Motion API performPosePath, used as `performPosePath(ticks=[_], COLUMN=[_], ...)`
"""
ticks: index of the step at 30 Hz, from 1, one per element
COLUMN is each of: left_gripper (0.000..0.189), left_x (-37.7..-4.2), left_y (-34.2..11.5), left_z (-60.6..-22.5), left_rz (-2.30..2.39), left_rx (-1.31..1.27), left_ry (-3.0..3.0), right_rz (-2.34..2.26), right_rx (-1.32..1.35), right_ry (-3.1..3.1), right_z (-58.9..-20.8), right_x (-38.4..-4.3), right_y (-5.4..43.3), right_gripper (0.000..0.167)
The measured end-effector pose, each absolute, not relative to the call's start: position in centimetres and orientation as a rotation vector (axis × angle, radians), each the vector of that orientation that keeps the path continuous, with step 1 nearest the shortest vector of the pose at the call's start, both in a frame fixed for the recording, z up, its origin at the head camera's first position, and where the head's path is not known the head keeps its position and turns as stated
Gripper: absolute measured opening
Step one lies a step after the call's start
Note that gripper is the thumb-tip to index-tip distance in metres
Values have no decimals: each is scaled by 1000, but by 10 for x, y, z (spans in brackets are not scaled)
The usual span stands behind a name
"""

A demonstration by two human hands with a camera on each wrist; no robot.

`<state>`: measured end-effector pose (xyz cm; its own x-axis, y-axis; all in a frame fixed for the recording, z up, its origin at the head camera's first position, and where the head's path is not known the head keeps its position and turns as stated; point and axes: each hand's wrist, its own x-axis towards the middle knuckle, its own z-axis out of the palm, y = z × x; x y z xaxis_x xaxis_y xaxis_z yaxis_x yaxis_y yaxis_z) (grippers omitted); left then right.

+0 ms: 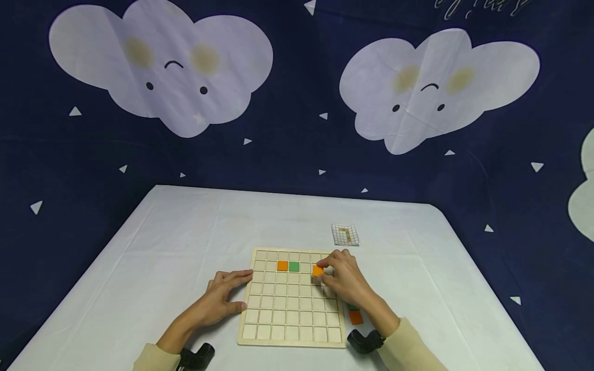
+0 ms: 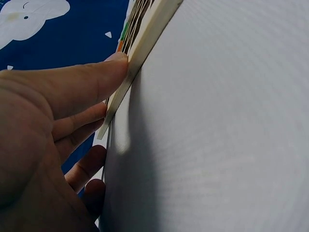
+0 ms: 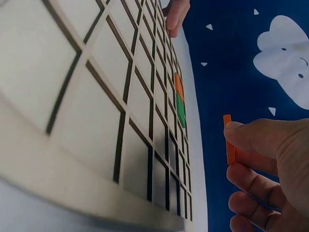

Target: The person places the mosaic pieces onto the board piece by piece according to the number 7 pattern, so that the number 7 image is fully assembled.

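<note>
A square wooden grid board (image 1: 274, 304) lies on the white table. In its second row from the far edge sit an orange tile (image 1: 282, 266) and, directly to its right, a green tile (image 1: 294, 266). My right hand (image 1: 345, 278) pinches another orange tile (image 1: 317, 270) between thumb and fingers, held above the board's far right part; the right wrist view shows this tile (image 3: 229, 140) edge-on, apart from the board. My left hand (image 1: 215, 299) touches the board's left edge with fairly straight fingers and thumb (image 2: 91, 84).
A small patterned card (image 1: 345, 235) lies beyond the board at its far right. Beside the board's right edge are a darker orange tile (image 1: 356, 317) and a green tile (image 1: 352, 307), partly hidden by my right arm. A dark blue cloth with clouds (image 1: 287, 154) hangs behind the table.
</note>
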<state>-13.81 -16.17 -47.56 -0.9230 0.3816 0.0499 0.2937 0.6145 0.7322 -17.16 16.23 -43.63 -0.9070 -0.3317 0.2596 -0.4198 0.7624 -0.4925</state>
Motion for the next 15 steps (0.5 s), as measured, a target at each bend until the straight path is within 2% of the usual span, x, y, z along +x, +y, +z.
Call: performPosePath(ticks=[15], left_gripper=[64], left_x=[-138], left_y=[-162], left_z=[-476], left_rz=[1200], left_rx=[590], left_ry=[2728], right_rz=[819], right_rx=[628], right_ry=[-2854], right_z=[-441], right_x=[-187], right_y=[148], right_gripper=[21])
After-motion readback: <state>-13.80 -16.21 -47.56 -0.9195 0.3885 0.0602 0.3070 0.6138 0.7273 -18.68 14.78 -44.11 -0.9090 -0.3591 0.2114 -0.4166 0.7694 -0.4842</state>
